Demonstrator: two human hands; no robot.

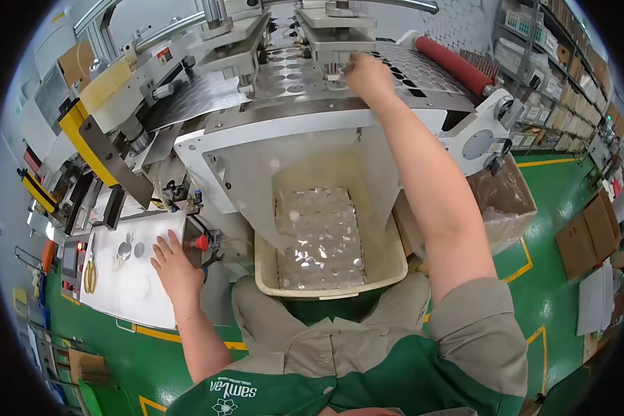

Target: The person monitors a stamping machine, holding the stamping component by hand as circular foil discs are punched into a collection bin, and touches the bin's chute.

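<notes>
My right hand (369, 78) reaches onto the machine bed, its fingers closed beside a metal press head (334, 66); what they hold, if anything, is hidden. Beneath the press heads runs a sheet with round cut shapes (284, 69). At the left, my left hand (176, 267) rests with fingers spread on the edge of a white table (135, 291). Several grey discs (125, 249) and yellow-handled pliers (90, 276) lie on that table. Below the machine, a cream bin (388, 267) holds many clear, shiny round pieces (319, 243).
A red roller (454, 64) sits at the machine's right end. Under it stands a box with a plastic liner (503, 201). A red button (201, 243) is beside my left hand. Shelves (527, 76) and a cardboard box (589, 232) are at the right.
</notes>
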